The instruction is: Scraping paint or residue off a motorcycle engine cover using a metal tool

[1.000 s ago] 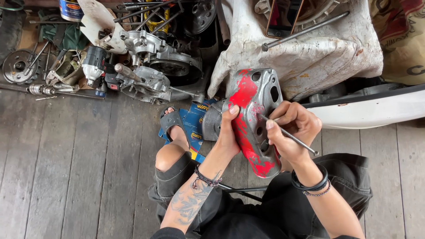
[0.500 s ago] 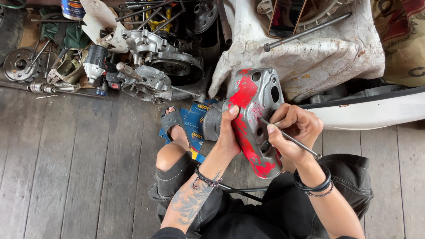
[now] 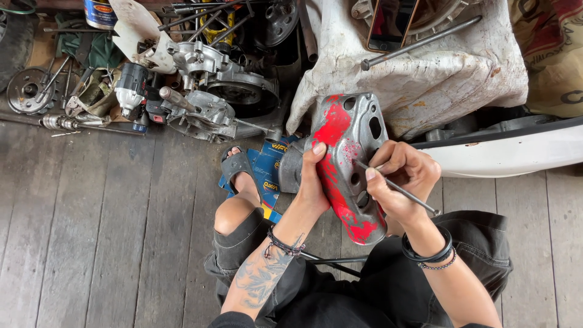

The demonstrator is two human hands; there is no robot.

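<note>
Gripping a curved grey metal cover streaked with red paint [image 3: 349, 164], the left hand [image 3: 313, 182] steadies it above the lap (unchanged from a second ago); right hand [image 3: 401, 179] fingers pinch a thin metal rod [image 3: 398, 189] against it.

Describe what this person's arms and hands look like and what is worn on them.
Both arms are bare, no sleeves or gloves. The left forearm carries a dark tattoo, with a thin beaded bracelet at the wrist. The right wrist wears black bands plus a fine bead chain.
</note>
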